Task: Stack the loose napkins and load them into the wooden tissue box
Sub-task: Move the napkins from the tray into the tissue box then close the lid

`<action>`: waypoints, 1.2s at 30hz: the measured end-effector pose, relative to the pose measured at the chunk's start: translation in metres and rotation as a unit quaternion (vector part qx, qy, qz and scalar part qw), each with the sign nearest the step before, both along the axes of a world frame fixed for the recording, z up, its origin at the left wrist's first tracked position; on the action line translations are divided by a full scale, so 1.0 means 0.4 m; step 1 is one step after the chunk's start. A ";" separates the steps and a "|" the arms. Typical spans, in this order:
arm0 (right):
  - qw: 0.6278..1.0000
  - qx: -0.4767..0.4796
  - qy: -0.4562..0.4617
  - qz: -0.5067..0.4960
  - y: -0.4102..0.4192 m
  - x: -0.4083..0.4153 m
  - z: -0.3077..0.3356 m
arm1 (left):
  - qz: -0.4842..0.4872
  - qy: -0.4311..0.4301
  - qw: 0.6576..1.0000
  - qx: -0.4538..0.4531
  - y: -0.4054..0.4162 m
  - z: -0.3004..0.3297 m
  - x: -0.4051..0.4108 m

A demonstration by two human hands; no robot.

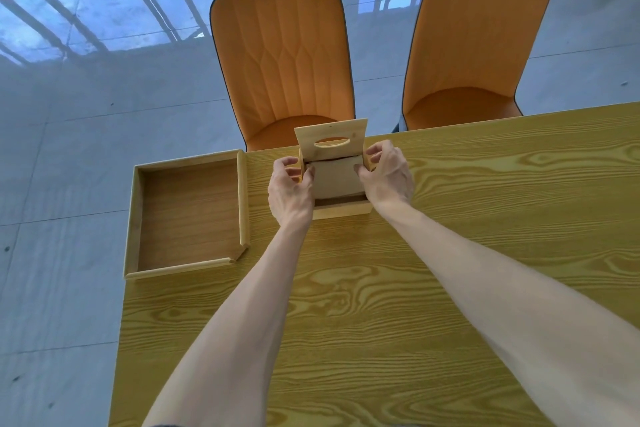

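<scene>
A small wooden tissue box (341, 210) stands at the far edge of the table. Its lid (331, 135), with an oval slot, is tipped up and back. A stack of beige napkins (336, 178) lies in the open top of the box, bulging slightly upward. My left hand (289, 189) grips the stack's left edge, fingers curled over the box's left wall. My right hand (386, 173) grips the stack's right edge at the box's right wall. The lower part of the stack is hidden inside the box.
A shallow wooden tray (188, 215) sits to the left of the box at the table's left corner. The yellow wood-grain table (450, 253) stretches right and toward me. Two orange chairs (284, 59) stand beyond the far edge on a grey tiled floor.
</scene>
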State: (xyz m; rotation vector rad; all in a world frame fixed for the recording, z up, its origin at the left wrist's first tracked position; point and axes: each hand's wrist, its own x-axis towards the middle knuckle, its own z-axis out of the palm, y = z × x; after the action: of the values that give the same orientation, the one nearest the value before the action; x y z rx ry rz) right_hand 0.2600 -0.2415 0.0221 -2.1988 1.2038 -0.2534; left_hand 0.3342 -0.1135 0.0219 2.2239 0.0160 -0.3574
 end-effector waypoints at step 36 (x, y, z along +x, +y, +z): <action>0.926 0.368 -0.086 0.017 0.006 -0.149 0.083 | -0.019 0.250 0.946 -0.205 0.128 0.090 -0.068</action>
State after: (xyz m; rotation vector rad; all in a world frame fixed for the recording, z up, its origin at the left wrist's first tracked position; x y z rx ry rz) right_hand 0.2004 -0.2390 0.0554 -1.5025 0.9518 0.0278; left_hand 0.3071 -0.0621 0.0581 1.6787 0.1565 -0.8578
